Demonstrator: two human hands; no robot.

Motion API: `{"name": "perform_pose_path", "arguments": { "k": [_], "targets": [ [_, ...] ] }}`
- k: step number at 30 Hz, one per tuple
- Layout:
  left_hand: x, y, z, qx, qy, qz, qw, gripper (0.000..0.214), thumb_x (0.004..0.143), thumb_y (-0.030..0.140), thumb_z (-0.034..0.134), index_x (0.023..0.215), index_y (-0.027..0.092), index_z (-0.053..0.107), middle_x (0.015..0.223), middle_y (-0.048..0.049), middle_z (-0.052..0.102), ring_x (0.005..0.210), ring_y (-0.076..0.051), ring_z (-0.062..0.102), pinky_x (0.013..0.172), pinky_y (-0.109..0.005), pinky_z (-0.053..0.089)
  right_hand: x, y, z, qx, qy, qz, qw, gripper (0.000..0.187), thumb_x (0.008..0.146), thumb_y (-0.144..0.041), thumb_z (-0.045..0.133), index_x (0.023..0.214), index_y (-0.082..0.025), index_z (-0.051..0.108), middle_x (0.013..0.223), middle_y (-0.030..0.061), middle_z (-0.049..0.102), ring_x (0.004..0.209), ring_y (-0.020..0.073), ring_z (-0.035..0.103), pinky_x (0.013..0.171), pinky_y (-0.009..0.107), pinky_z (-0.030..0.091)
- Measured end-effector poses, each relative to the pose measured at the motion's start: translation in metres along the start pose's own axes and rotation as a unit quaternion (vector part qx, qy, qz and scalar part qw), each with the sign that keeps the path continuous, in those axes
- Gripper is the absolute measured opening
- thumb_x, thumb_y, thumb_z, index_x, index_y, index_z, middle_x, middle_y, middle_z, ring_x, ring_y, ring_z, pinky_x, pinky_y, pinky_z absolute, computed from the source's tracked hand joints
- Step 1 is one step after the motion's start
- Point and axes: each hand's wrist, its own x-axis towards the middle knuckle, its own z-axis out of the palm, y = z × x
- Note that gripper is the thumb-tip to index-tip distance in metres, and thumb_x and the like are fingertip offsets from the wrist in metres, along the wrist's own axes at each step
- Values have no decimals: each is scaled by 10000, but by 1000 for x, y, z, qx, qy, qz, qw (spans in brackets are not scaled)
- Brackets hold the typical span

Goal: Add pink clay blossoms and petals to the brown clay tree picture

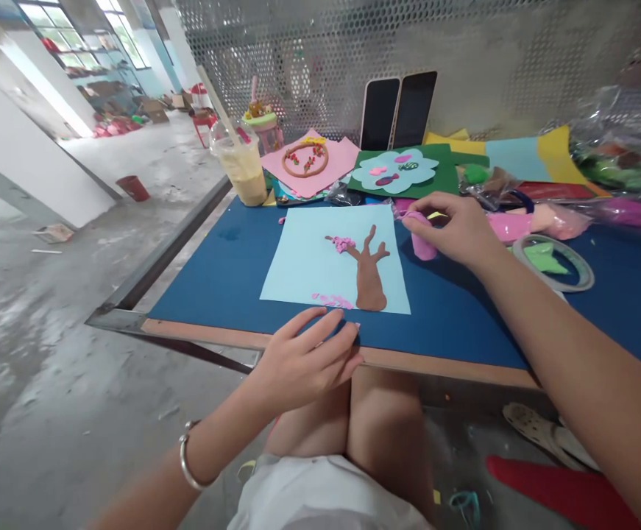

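Note:
A light blue paper sheet (309,261) lies on the blue table mat (226,276). A brown clay tree (369,269) is stuck on it, with pink bits on a branch and near the trunk's foot. My right hand (452,230) pinches a lump of pink clay (422,239) just right of the sheet. My left hand (306,361) rests at the table's front edge, fingers extended and close together, tips touching the mat below the sheet; nothing shows in it.
A plastic drink cup with a straw (243,165) stands at the back left. Behind are pink paper with a clay ring (305,159), a green sheet with a pale flower shape (394,169), two phones (397,110), bags of clay (623,213) and a tape ring (555,261). My knees (353,419) are under the table.

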Motion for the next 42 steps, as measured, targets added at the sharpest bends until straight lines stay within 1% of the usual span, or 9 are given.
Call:
{"name": "perform_pose_path", "arguments": {
  "k": [3, 5, 10, 14, 17, 22, 31, 38, 42],
  "targets": [
    [-2, -1, -1, -4, -9, -6, 1000, 179, 893, 248, 639, 1063, 194, 651, 935, 5, 749, 919, -203, 708, 835, -328, 544, 0, -1, 0, -3, 0, 2, 1000, 96, 771, -331, 689, 760, -236, 695, 884, 44, 733, 777, 205, 657, 663, 339, 534],
    [-5, -2, -1, -20, -17, -37, 999, 198, 896, 234, 620, 1091, 217, 652, 952, 4, 747, 926, -198, 700, 835, -327, 541, 0, -1, 1, -6, 1, 2, 1000, 92, 764, -330, 697, 755, -239, 696, 880, 43, 735, 771, 204, 657, 661, 339, 533],
    [-4, -10, -2, -58, 27, -113, 992, 178, 879, 166, 643, 1042, 237, 661, 972, -12, 739, 936, -172, 678, 819, -294, 543, 1, -1, 2, -9, -4, 4, 1000, 76, 756, -322, 702, 744, -247, 698, 863, 37, 737, 765, 204, 654, 666, 342, 529],
    [7, -22, -7, -49, -24, -39, 998, 75, 915, 184, 612, 949, 225, 665, 980, -5, 737, 915, -163, 679, 807, -292, 533, 2, 1, 2, -8, -11, 8, 1000, 81, 758, -321, 698, 748, -241, 701, 859, 31, 736, 756, 194, 652, 682, 345, 527],
    [16, -29, -12, -47, -77, 24, 996, 121, 949, 185, 561, 925, 229, 671, 1000, -1, 735, 921, -166, 682, 804, -302, 530, 2, 0, 1, -9, -15, 16, 1000, 99, 767, -326, 692, 769, -227, 701, 869, 28, 737, 762, 184, 650, 679, 333, 519],
    [23, -38, -16, -7, -114, 125, 986, 194, 956, 127, 520, 877, 217, 672, 975, 0, 735, 939, -164, 683, 799, -305, 540, 2, -6, -2, -6, -35, 40, 999, 88, 790, -272, 680, 820, -190, 697, 906, 65, 741, 802, 175, 652, 706, 311, 508],
    [30, -41, -11, -32, -206, 148, 967, 287, 979, 138, 443, 823, 247, 658, 935, 6, 721, 928, -153, 677, 744, -291, 537, 3, -5, 0, 0, -31, 50, 998, 75, 754, -261, 711, 802, -208, 690, 898, 69, 741, 812, 225, 672, 744, 378, 544],
    [34, -45, -9, -74, -169, 155, 971, 219, 968, 117, 480, 838, 219, 624, 923, 3, 694, 885, -122, 654, 735, -263, 508, 2, -5, -1, 4, -34, 44, 998, 69, 754, -293, 698, 788, -232, 696, 897, 63, 744, 813, 253, 673, 749, 406, 558],
    [33, -48, -6, -37, -136, 186, 972, 160, 966, 123, 512, 859, 191, 609, 948, 2, 704, 902, -111, 646, 761, -256, 496, 2, -3, 0, 12, -28, 42, 999, 63, 722, -304, 700, 760, -253, 698, 876, 47, 747, 803, 266, 678, 747, 431, 564]
  ]
}}
